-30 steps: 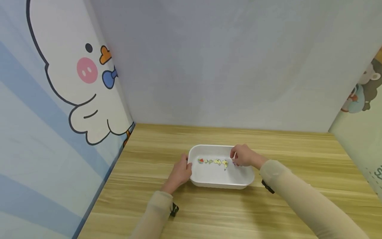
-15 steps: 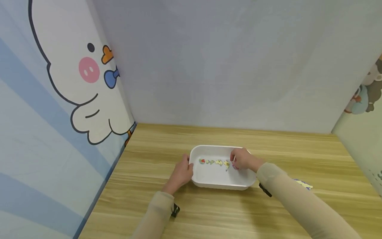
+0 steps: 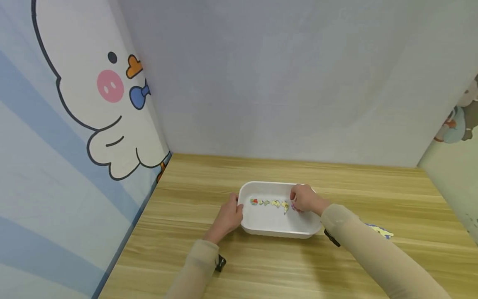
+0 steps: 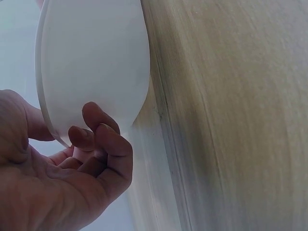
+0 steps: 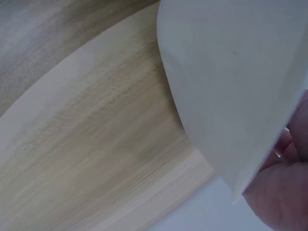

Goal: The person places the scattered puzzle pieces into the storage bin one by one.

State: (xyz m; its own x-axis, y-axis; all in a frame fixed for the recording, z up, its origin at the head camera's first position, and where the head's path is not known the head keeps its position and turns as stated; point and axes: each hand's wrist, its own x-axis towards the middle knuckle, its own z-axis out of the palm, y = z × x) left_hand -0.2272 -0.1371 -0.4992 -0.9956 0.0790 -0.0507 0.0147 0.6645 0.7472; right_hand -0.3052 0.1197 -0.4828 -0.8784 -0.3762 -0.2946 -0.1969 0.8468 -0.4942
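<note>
A white oblong tray sits on the wooden table. My left hand grips its left end, with the thumb over the rim and the other fingers curled outside against the wall, as the left wrist view shows. Inside the tray's right part, my right hand pinches a small pink flat piece close to the tray floor; the hand covers part of it. Left of that piece a row of small flat cutouts lies in the tray: a red and green one, tiny ones, and yellowish ones.
A yellow and blue flat piece lies on the table beside the right forearm, partly behind the sleeve. A grey wall stands at the back. A printed cartoon wall closes the left side.
My right hand has lowered slightly, and the pink piece shows lower in the tray. The yellow and blue piece has come into sight beside the sleeve. The left hand keeps its grip.
</note>
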